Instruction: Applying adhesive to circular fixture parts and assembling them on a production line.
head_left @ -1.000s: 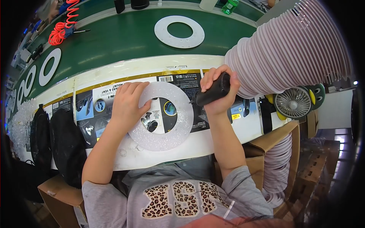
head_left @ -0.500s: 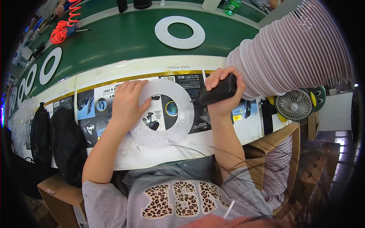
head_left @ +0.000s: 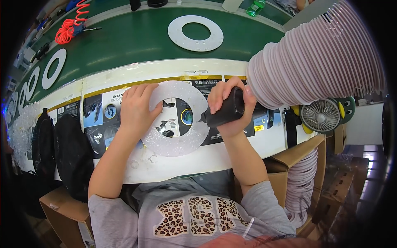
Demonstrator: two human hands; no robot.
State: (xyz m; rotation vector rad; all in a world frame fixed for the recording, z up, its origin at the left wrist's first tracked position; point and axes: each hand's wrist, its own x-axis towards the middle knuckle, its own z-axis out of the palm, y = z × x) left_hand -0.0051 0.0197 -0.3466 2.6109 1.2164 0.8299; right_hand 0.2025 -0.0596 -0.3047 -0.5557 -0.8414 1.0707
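A clear, sparkly plastic ring (head_left: 182, 142) lies flat on the printed sheets at the near edge of the bench. My left hand (head_left: 137, 108) presses down on the ring's left side with fingers spread. My right hand (head_left: 230, 106) grips a black handheld tool (head_left: 223, 112), its tip pointing left at the ring's right rim. Both forearms come up from the lower edge over a grey top with a leopard-print pattern.
A wide ribbed pink duct (head_left: 318, 62) hangs over the right side. A white ring (head_left: 195, 33) lies on the green belt (head_left: 136, 37), several more at far left. A small fan (head_left: 319, 115), cardboard boxes (head_left: 297, 153) and black bags (head_left: 70, 149) flank me. A red coiled hose (head_left: 70, 25) lies at upper left.
My right hand has tilted the black tool down so its tip now meets the ring's right rim. The left hand stays on the ring.
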